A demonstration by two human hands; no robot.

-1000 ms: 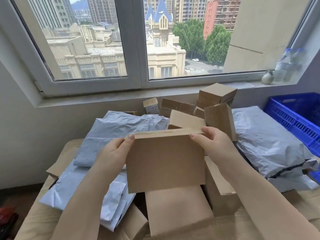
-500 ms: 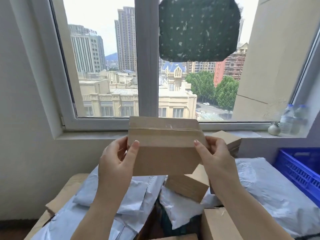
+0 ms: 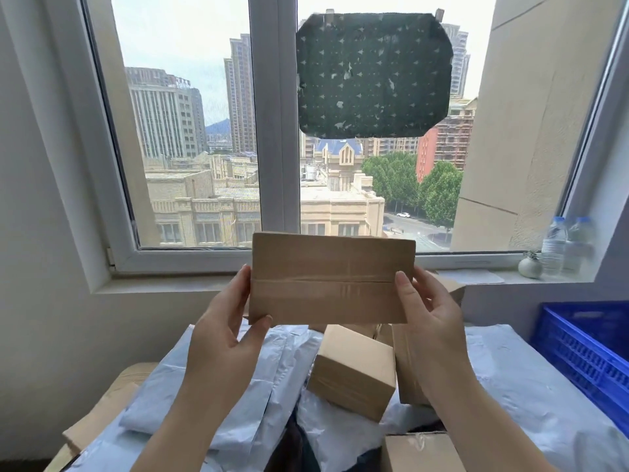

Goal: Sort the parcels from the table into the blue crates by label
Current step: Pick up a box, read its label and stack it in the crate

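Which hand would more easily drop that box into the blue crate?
Probably the right hand. It already grips the box's right end, and the blue crate sits on that side, while the left hand holds the far end.

a dark speckled mat (image 3: 374,74) hangs on the window (image 3: 272,131). two water bottles (image 3: 565,245) and a small round ornament (image 3: 530,266) stand at the window's right corner.

I have one view only, from the head camera, so nothing is shared with another. It looks forward and slightly down over the table (image 3: 102,413) toward the window (image 3: 272,131), wide-angle, close enough that both forearms enter from the bottom edge, the blue crate (image 3: 585,349) sitting at far right.
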